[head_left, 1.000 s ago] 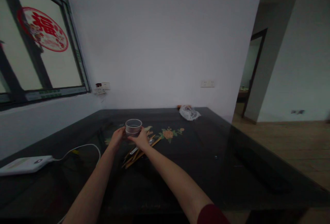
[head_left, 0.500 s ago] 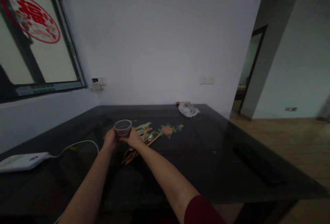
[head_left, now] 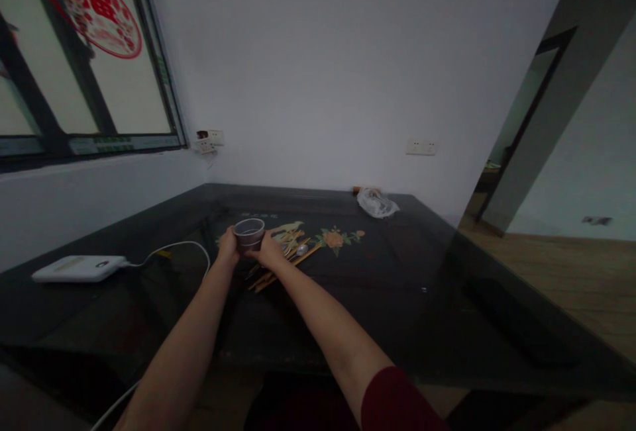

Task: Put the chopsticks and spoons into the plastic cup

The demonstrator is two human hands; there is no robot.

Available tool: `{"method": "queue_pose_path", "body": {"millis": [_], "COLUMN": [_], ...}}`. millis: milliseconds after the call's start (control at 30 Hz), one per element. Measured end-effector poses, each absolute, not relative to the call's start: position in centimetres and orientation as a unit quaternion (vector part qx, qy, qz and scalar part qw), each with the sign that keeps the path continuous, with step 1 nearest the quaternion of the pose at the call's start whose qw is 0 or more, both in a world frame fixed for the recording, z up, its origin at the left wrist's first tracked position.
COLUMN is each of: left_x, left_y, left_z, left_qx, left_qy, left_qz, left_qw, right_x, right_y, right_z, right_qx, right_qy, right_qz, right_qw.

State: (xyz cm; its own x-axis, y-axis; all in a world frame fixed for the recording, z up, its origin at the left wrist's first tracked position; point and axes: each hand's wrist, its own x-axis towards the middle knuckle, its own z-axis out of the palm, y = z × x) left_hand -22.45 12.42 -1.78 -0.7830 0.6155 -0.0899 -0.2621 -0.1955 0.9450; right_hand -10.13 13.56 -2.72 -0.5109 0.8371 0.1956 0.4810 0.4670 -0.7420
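The cup [head_left: 249, 236], dark with a pale rim, is upright, left of the middle of the view, over the dark surface [head_left: 368, 325]. Whether its base touches the surface cannot be told, as the hands hide it. The left hand [head_left: 228, 245] is against its left side and the right hand [head_left: 268, 250] against its right, so the cup sits between them. Each grip is bent only as far as the cup's width allows, pressing on the wall; the fingers behind and below are too hidden to make out.

Beside the right hand and partly behind that forearm lies a loose heap of chopsticks [head_left: 309, 253], with a spoon [head_left: 301, 249] among them. Just right of the heap is a printed flower [head_left: 332, 239] on the surface. Near the far edge lies a crumpled clear bag [head_left: 376, 203], with something orange-brown behind it. Well to the left is a white power bank [head_left: 79, 269], its cable [head_left: 173, 243] curving toward the left forearm. A long dark object [head_left: 517, 322], too dim to identify, lies at the right.

A red sleeve [head_left: 400, 401] covers the upper right arm. Beyond are a pale wall [head_left: 322, 87] with sockets [head_left: 421, 147], and a window [head_left: 149, 87] bearing a red sticker [head_left: 97, 4].
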Motion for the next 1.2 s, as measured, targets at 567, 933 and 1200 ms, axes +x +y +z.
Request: {"method": "queue_pose_path", "body": {"millis": [567,933,1200], "left_x": [-22.0,-22.3,-22.8], "left_y": [11.4,11.7,12.2], "left_z": [-0.1,-0.4,-1.0], "left_qx": [0.177,0.179,0.208], "left_qy": [0.545,0.535,0.539], "left_qz": [0.785,0.795,0.790], "left_qw": [0.236,0.220,0.204], "right_x": [-9.7,-9.7,-9.0], "right_y": [12.7,12.9,14.0], "right_z": [-1.9,-2.7,-2.9], "right_qx": [-0.401,-0.379,-0.370], "right_qy": [-0.797,-0.801,-0.823], "right_qz": [0.332,0.331,0.290], "right_qw": [0.306,0.325,0.318]}}
